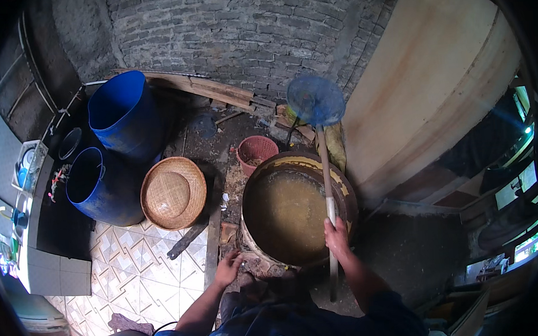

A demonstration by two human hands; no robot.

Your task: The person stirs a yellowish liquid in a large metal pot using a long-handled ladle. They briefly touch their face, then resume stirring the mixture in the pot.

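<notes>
My right hand (336, 234) is closed around the pole of a long-handled skimmer, over the right side of a large round vat. The skimmer's blue mesh head (316, 100) is raised beyond the vat's far rim, near the brick wall. Cloudy yellowish-brown liquid (292, 212) partly fills the vat (251, 235). My left hand (228, 267) holds nothing, its fingers apart and slightly bent, at the near left of the vat. Behind the vat's far left edge stands a red plastic basket (257, 150) with some bits inside.
Left of the vat are a woven bamboo basket (173, 193) and two blue plastic drums (127, 111), (110, 190). A charred piece of wood (187, 241) lies by the tiled floor. Wooden planks (201, 87) rest along the brick wall. A large pale panel (421, 78) leans at the right.
</notes>
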